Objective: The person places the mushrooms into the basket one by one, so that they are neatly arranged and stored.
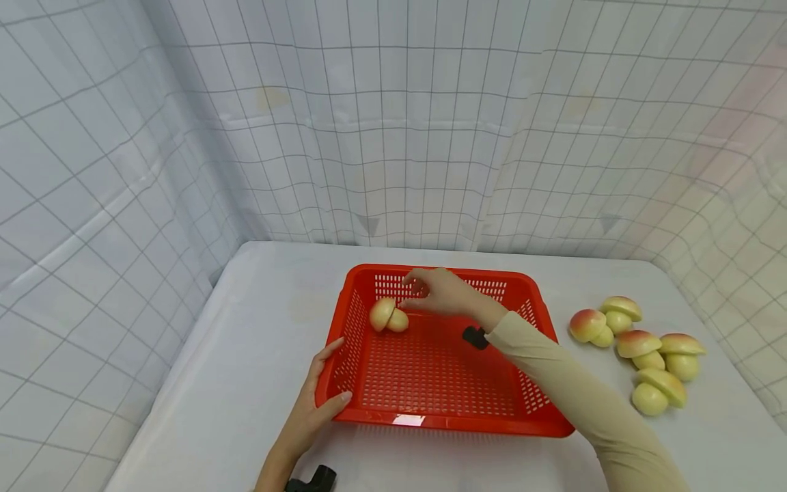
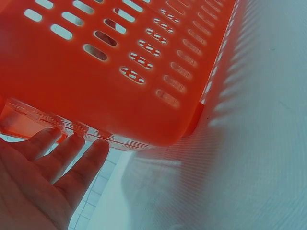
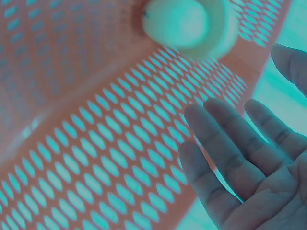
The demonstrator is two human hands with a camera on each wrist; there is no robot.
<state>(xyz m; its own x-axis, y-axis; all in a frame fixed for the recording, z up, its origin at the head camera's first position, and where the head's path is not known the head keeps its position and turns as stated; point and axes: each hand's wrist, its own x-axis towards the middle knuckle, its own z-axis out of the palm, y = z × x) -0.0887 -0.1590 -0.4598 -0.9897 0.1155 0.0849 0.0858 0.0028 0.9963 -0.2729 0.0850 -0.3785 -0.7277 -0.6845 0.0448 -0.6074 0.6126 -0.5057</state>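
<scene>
A red plastic basket (image 1: 439, 369) with slotted walls stands on the white table. Inside it, towards the back left, lies one mushroom (image 1: 382, 314) with a yellowish cap and a pale round stem; the right wrist view shows this mushroom (image 3: 177, 24) near the slotted wall. My right hand (image 1: 439, 290) hovers over the back of the basket beside the mushroom, fingers apart and holding nothing. My left hand (image 1: 316, 396) rests at the basket's front left corner, its thumb over the rim and its nearly straight fingers (image 2: 81, 165) against the outer side.
Several more mushrooms (image 1: 648, 342), some with reddish caps, lie in a group on the table (image 1: 258, 342) right of the basket. White grid-patterned curtains (image 1: 399, 137) enclose the back and sides. Black wrist devices (image 1: 475, 337) are worn on both arms.
</scene>
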